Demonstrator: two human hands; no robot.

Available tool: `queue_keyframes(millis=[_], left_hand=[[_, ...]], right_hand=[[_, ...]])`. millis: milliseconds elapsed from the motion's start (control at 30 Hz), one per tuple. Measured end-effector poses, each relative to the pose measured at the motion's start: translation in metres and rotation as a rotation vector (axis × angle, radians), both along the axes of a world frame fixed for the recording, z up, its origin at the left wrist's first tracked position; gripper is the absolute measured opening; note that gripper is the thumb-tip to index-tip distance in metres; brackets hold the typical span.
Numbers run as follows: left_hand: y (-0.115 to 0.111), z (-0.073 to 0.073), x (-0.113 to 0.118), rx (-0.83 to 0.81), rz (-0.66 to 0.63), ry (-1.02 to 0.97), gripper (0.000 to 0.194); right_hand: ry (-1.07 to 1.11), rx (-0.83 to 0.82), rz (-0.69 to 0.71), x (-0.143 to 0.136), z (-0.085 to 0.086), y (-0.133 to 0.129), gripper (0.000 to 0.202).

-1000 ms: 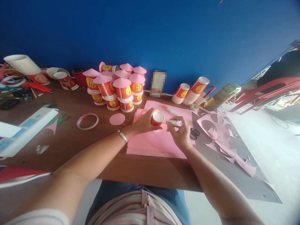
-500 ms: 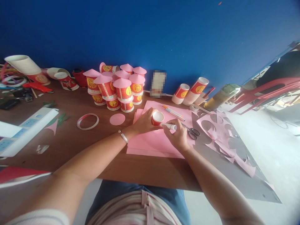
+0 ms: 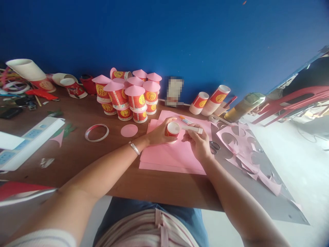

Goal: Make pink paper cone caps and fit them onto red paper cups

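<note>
Grip of left hand (image 3: 159, 134) around red cup (image 3: 172, 133), grip of right hand (image 3: 201, 141) on white tube (image 3: 193, 129)

The left hand is curved about the side of the red cup, which stands nearly upright with its white round end turned up. The fingers of the right hand are closed on the white tube. This tube lies almost level, its inner end just beside the cup; whether they touch, I cannot tell.

The cup is above the pink sheets (image 3: 177, 159), which lie on the counter (image 3: 123, 180) near the middle of its near edge. I cannot tell if the cup rests on this paper. Beyond the tube, an orange-ended pen (image 3: 185, 119) lies on the sheets, partly hidden. Black-handled scissors (image 3: 215, 147) are near the right wrist, with the blades out of sight.

To the left of the sheets there is a pink disc (image 3: 129, 130), and farther left a ring of tape (image 3: 97, 140). Cups with pink cone roofs (image 3: 135, 97) stand stacked in a group toward the far edge. Two leaning cup stacks (image 3: 216, 99) are also at that edge, to the right of the group. Cut pink scraps (image 3: 240, 145) are spread along the right edge of the counter.
</note>
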State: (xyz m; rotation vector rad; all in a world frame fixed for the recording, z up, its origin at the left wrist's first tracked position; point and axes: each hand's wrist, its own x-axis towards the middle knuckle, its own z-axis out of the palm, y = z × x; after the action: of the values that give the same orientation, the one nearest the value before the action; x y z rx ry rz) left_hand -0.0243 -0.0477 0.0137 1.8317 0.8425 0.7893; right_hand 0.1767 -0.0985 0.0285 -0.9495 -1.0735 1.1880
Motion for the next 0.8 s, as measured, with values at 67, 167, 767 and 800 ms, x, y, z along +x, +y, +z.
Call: queue_keyframes(millis=[67,167,767,800], left_hand=[[0.002,-0.001,-0.004,-0.011,-0.067,-0.019,0.088],[0.004,0.0,-0.005,0.022,-0.113,-0.027,0.078],[0.001,-0.003,0.007,0.26,0.162,0.182,0.056],[0.002,-0.003,0.007,0.265,0.16,0.181,0.056]], right_hand=[[-0.002,0.018,-0.02,0.001,0.0,0.0,0.033],[-0.044,0.032,-0.092,0.003,0.0,0.0,0.03],[-0.523,0.195,-0.216,-0.002,0.008,-0.015,0.02],[-0.552,0.21,-0.222,-0.002,0.008,-0.015,0.019]])
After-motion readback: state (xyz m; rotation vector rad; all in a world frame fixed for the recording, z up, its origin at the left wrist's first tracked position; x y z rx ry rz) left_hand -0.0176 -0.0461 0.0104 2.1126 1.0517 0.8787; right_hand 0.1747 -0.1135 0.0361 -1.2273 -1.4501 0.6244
